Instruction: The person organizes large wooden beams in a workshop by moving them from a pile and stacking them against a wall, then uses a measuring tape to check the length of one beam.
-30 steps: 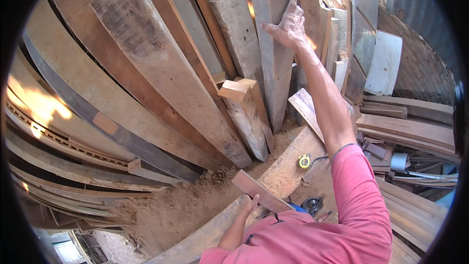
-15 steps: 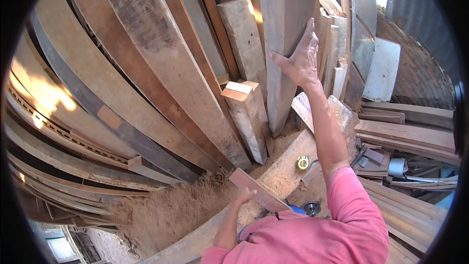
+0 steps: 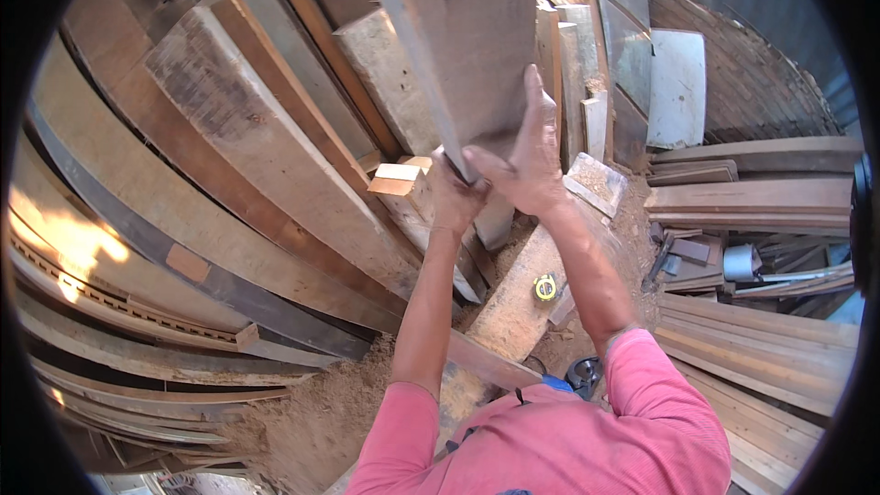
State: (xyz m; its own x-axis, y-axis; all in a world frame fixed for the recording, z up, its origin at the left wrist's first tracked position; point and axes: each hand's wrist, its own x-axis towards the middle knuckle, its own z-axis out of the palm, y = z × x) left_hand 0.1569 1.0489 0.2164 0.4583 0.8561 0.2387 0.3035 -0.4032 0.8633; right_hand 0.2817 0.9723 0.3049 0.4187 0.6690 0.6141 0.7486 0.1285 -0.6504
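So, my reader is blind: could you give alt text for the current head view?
The left hand and right hand of someone in a pink shirt touch a wide board among leaning planks; a yellow tape measure rests on a sawdust-strewn beam.

Fingers (image 3: 533, 96) on plank (image 3: 472, 32), yellow tape measure (image 3: 545, 288)

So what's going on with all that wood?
A person in a pink shirt has both hands on a wide grey-brown board. The left hand is at its edge, and the right hand is right beside it, fingers pointing up. Other planks lean in a row to the left. Below the hands, a yellow tape measure rests on a sawdust-covered beam.
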